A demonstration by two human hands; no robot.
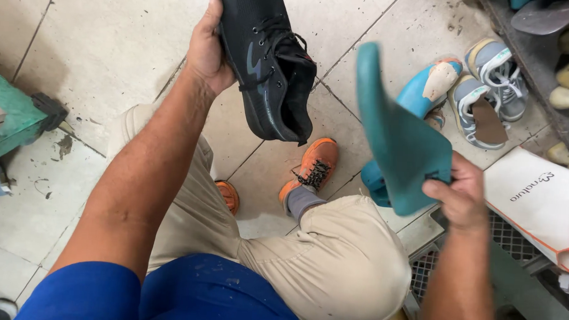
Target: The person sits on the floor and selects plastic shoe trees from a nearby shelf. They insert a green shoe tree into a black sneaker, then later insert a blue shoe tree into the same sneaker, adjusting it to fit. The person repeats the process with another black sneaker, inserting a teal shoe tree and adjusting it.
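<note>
view: head camera, looking down at own lap and tiled floor
left hand [207,51]: raised, fingers wrapped around the sole side of a black mesh lace-up sneaker [268,60], clamped on it
black sneaker: held up over the floor tiles, toe pointing up and away, opening facing down toward the right, laces loose
right hand [461,194]: closed on the lower corner of a teal flat foam insole [397,136], thumb and fingers pinching it
teal insole: upright, narrow end up, just right of the black sneaker, not touching it
legs: beige trousers [331,258], orange lace-up shoes [312,171] with grey socks on the floor below the sneaker
shirt: blue [182,296], bottom of view
floor right: pair of grey-and-white sneakers [489,95], one with a brown insole showing; blue shoe form [425,89] beside them
far right: white paper bag with orange trim [545,203], lying near the right hand; dark shelf [557,69] with pale soles, partly cut off
left edge: green wooden bench corner [11,113]
under right arm: black mesh crate [505,237]
</note>
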